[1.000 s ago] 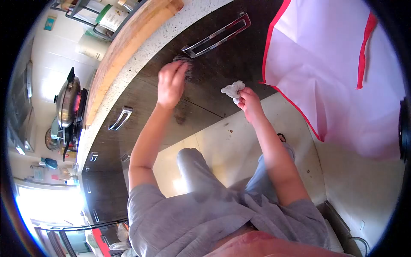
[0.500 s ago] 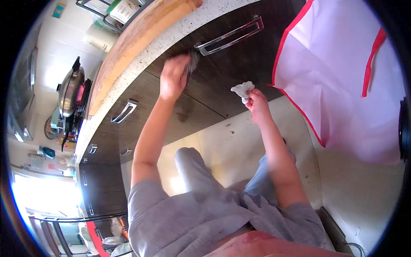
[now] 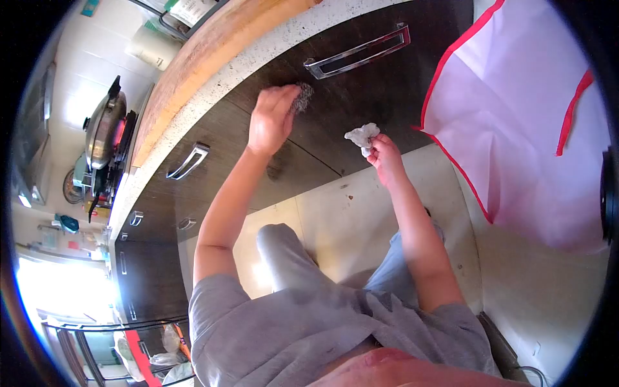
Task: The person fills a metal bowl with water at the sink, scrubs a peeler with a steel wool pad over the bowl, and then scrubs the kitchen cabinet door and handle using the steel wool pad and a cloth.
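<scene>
My left hand (image 3: 271,119) is closed around a grey steel wool scourer (image 3: 304,97), part of which sticks out past the fingertips. It lies against the dark cabinet front (image 3: 361,97), just below and left of the long chrome handle (image 3: 358,51). In my right hand (image 3: 387,158), a crumpled white cloth or tissue (image 3: 362,136) is pinched between thumb and fingers. That hand is held lower, in front of the same dark panel, and whether it touches the panel I cannot tell.
Above the cabinets runs a speckled counter edge (image 3: 258,68) with a wooden board (image 3: 213,55). At left a lidded pan (image 3: 106,132) sits on a glowing stove. A white sheet with red trim (image 3: 503,109) hangs at right. My knees are over the light floor (image 3: 335,213).
My left hand with the scourer has moved slightly right and down over the panel. My right hand keeps the white cloth almost in place. The view has shifted a little.
</scene>
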A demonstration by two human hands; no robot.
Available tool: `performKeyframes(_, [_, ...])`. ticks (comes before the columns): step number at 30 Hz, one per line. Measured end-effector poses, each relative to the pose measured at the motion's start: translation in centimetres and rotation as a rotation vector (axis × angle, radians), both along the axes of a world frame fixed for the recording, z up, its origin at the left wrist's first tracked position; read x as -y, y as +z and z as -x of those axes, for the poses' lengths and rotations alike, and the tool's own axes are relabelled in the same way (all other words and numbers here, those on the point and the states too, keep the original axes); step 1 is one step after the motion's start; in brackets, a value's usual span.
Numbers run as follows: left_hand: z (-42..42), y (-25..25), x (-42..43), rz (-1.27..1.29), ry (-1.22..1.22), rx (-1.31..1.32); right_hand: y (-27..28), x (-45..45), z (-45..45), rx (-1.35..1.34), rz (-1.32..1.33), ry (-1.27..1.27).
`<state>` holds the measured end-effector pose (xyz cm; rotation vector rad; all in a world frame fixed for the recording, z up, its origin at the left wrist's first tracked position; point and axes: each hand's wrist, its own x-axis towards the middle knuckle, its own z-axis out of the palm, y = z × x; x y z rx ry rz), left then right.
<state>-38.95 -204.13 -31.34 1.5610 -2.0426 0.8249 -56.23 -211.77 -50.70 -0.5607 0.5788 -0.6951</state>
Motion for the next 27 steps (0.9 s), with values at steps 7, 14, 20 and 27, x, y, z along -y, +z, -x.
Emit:
performKeyframes(7, [1.7,-0.6,3.1,0.11,-0.04,-0.084,-1.1,-0.1,-0.4,-0.053,0.013,0.034])
performKeyframes(14, [4.3,0.4,3.9,0.185,-0.093,-0.096,-0.4,0.2,0.4,-0.041,0.009,0.023])
performKeyframes(20, [11.8,0.9,17.5,0.116,-0.161,0.026,0.7,0.0,1.5,-0.035,0.0,-0.021])
performKeyframes(27, [10.1,1.2,13.0,0.084,-0.003,-0.112,0.4,1.3,2.1,0.036,0.018,-0.026])
